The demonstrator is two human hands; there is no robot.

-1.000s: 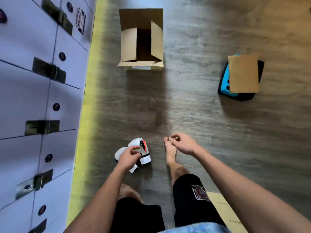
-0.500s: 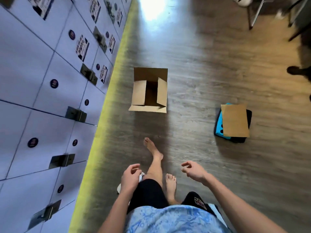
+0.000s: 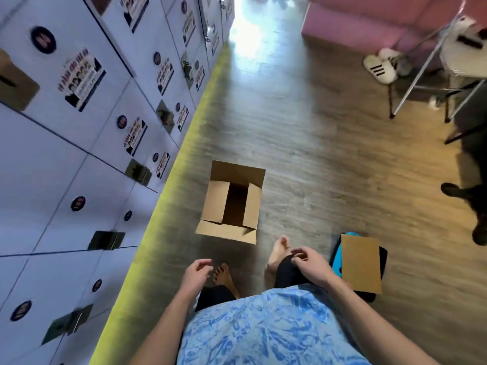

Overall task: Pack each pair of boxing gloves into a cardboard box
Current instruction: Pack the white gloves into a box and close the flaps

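An open cardboard box (image 3: 232, 204) stands on the wooden floor just ahead of my bare feet, its flaps spread and its inside dark. My left hand (image 3: 196, 273) hangs loosely curled in front of me and holds nothing. My right hand (image 3: 308, 263) hovers over my right knee, fingers loosely bent, also holding nothing. To the right on the floor lies a blue and black boxing glove pair (image 3: 336, 262) under a flat piece of cardboard (image 3: 361, 262). The white gloves are out of view.
A wall of white lockers (image 3: 79, 154) runs along the left above a yellow floor strip (image 3: 168, 196). At the far right stand a metal chair frame (image 3: 421, 83), white slippers (image 3: 379, 64), a pink sofa (image 3: 369, 19) and another person's dark shoe (image 3: 453, 189).
I have stood up and stepped toward the box. My left hand has let go of the white gloves, which have dropped out of view behind me. The camera has tilted up.
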